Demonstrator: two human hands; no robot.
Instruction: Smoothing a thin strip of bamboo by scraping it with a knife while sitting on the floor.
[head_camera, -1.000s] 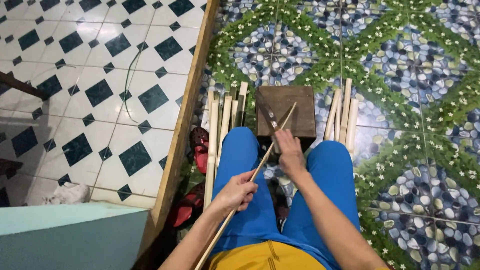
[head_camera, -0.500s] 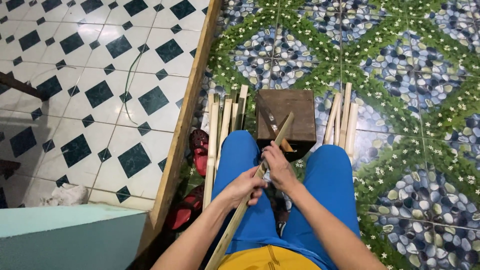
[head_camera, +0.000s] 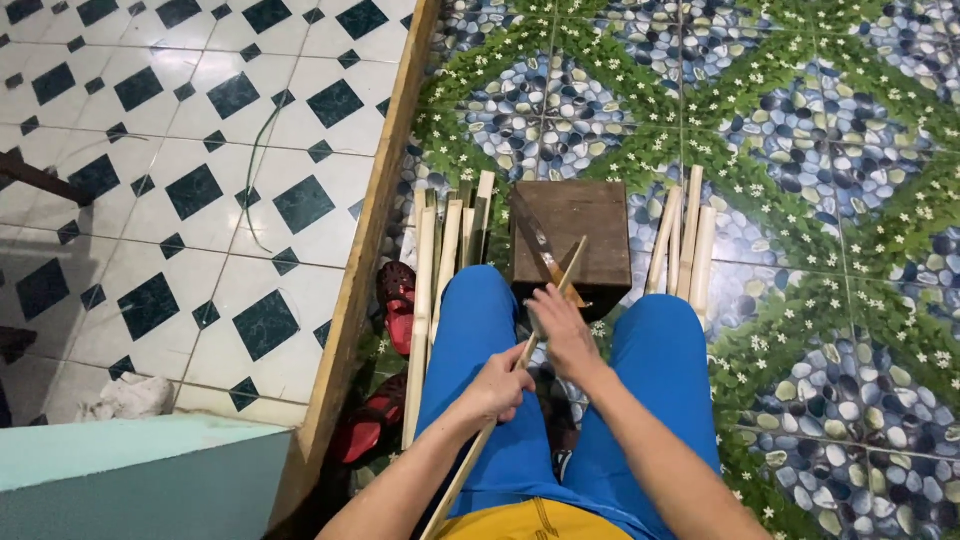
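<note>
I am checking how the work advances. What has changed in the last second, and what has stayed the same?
The right hand has come back along the bamboo strip toward the body, then forward again a little. The strip's far end dropped lower on the wooden block. The left hand still grips the strip lower down. The knife still lies on the block, and the bamboo piles beside both legs have not moved.

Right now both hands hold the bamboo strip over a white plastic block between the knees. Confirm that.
Not quite: the head view shows the block is dark brown wood, not white plastic. The left hand and right hand do grip the bamboo strip over it, between the knees.
</note>
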